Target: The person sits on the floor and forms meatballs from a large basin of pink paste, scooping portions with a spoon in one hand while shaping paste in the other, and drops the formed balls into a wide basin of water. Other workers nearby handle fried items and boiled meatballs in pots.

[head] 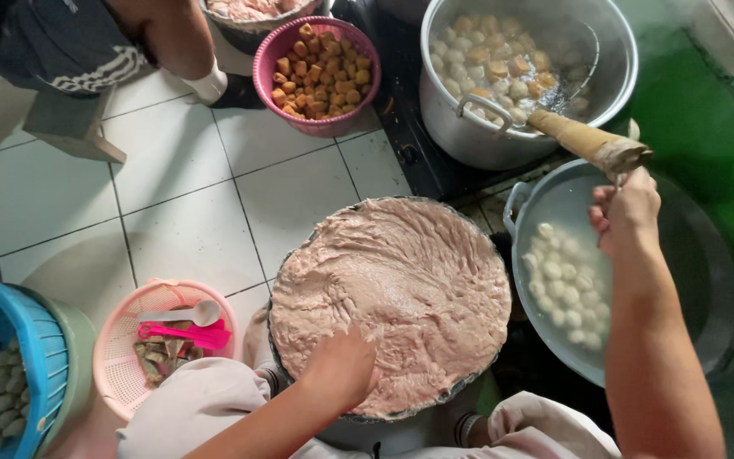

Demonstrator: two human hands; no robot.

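Head view, looking straight down. A wooden-handled skimmer [588, 143] has its long axis running from the lower right up to the upper left; the handle end sits at right-center of the frame, and the wire basket end points up-left into the big steel pot [527, 76] at the top right. The right hand [626, 212] is raised at right-center with the forearm coming up from the lower right edge. Its fingers are curled narrow just below the handle's butt end, pinching something thin; what it is cannot be told.

The left hand [340, 367] is at bottom center, forearm entering from the lower left. The palm is down and the fingers are pressed into the pale pink paste [392, 293]; how far they are spread cannot be told, as the tips are sunk in. The paste is wet, lumpy and smeared, and fills a round dark basin [401, 415] at the center.

The pot holds round balls and tan cubes in liquid. A grey enamel pan [554, 191] at right holds white balls in water. The pink bowl [316, 64] at top center is full of orange-brown fried cubes. A pink mesh basket [129, 340] at lower left holds a white spoon [189, 314]. A blue basket [10, 340] is at the far left edge. White floor tiles [197, 195].
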